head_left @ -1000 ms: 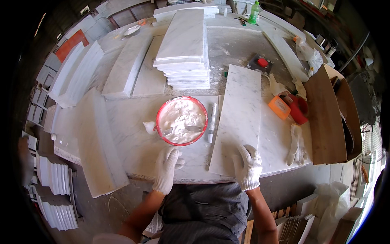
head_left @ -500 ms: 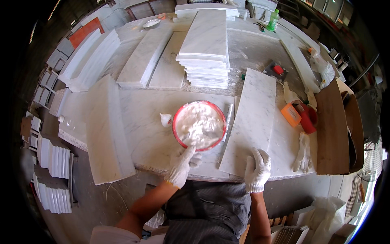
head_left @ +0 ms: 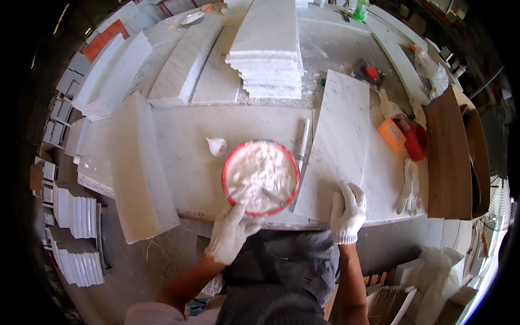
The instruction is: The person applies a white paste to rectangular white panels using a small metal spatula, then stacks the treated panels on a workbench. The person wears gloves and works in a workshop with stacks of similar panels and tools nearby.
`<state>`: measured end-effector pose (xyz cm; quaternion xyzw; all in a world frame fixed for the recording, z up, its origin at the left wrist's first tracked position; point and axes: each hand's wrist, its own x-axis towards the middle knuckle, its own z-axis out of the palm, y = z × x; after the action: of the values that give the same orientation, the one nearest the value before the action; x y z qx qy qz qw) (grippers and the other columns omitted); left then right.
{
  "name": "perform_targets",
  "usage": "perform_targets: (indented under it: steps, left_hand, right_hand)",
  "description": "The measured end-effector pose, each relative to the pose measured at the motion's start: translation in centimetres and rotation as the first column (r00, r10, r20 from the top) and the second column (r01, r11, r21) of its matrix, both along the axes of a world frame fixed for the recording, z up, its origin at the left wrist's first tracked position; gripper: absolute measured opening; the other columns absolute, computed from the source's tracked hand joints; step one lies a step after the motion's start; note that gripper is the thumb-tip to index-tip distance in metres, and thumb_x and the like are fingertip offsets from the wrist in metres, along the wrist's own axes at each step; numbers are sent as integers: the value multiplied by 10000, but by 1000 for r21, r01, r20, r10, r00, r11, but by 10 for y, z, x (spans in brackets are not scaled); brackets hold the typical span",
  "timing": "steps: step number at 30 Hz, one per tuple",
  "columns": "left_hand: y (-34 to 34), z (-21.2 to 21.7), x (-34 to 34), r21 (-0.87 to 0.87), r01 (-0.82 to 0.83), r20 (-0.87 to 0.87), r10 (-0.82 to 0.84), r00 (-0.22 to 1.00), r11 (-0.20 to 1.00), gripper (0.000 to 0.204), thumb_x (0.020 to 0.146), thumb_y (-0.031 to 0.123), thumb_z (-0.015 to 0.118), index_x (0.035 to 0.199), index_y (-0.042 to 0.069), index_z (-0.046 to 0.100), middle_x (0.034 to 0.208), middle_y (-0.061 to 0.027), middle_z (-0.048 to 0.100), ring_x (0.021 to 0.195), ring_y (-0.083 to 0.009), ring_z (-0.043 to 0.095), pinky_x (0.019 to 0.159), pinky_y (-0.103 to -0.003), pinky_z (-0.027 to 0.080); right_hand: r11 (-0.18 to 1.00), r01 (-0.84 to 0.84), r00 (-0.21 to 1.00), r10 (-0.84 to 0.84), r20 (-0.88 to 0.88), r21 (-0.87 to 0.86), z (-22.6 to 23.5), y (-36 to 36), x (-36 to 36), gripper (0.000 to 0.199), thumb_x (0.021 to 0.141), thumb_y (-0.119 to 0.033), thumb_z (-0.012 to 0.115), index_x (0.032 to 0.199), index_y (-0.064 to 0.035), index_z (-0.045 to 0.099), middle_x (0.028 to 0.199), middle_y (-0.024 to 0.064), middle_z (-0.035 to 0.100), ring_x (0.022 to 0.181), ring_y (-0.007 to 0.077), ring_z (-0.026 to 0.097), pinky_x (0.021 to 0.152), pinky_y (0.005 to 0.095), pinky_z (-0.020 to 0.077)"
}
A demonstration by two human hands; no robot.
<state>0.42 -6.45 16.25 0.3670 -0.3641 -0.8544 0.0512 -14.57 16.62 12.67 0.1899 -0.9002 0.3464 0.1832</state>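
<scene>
In my gloved left hand [head_left: 232, 234] is a red-rimmed bowl [head_left: 261, 177], its rim pinched near the thumb. Lumpy white paste [head_left: 257, 170] fills it, and a thin grey blade [head_left: 274, 196] lies partly sunk in the paste. My gloved right hand [head_left: 348, 214] is at the near end of a long white marble slab [head_left: 338, 130], its thumb apart from the bent fingers and nothing visible in them. Between bowl and slab lies a slim white tube [head_left: 303, 142]. A small crumpled white packet [head_left: 216, 147] sits left of the bowl.
Stacked marble slabs [head_left: 265, 38] stand at the back, and a tilted slab [head_left: 142, 168] overhangs the front edge at left. On the right are an orange box [head_left: 391, 135], a red container [head_left: 416, 140], a spare glove [head_left: 409, 187] and a cardboard box [head_left: 450, 157].
The bowl has come nearer my body, baring more of the slim tube. My view has shifted, so the table sits higher in it. My right hand stays by the slab's near end.
</scene>
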Motion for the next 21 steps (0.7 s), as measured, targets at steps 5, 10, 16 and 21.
perform_targets:
  steps: [5, 10, 16, 21]
  left_hand:
    - [-17, -20, -48, 65, 8, -144, 1, 990, 998, 337, 1037, 256, 564, 1340, 116, 517, 1284, -91, 603, 1108, -257, 643, 907, -397, 547]
    - [-22, -27, -79, 141, -22, -116, 39, 993, 990, 365, 1022, 291, 587, 1300, 62, 523, 1238, -129, 616, 1089, -271, 639, 911, -415, 540]
    - [18, 0, -46, -209, 378, 89, -368, 926, 902, 354, 1016, 263, 560, 1265, 11, 561, 1255, -151, 604, 1135, -212, 613, 951, -359, 511]
    - [52, -2, -35, -649, 530, 149, -593, 792, 545, 412, 984, 168, 612, 1348, -18, 556, 1356, -120, 550, 1295, -218, 510, 1068, -332, 423]
  right_hand:
    - [999, 19, 1000, -19, -17, -30, -5, 2, -2, 281, 844, -82, 723, 1125, -72, 724, 1110, 142, 663, 1003, 328, 652, 884, 401, 524]
    - [997, -11, 995, 18, 94, -72, 9, 6, 2, 311, 869, -33, 682, 1181, -31, 692, 1132, 182, 653, 1043, 340, 639, 925, 398, 507]
    - [992, 127, 984, -128, 123, 18, 9, 41, 31, 346, 848, -71, 703, 1192, -38, 688, 1179, 171, 655, 1058, 354, 637, 935, 422, 514]
    - [960, 120, 977, -160, 142, 253, 9, 59, 60, 417, 854, -135, 688, 1257, -35, 652, 1283, 181, 629, 1256, 394, 543, 1088, 482, 399]
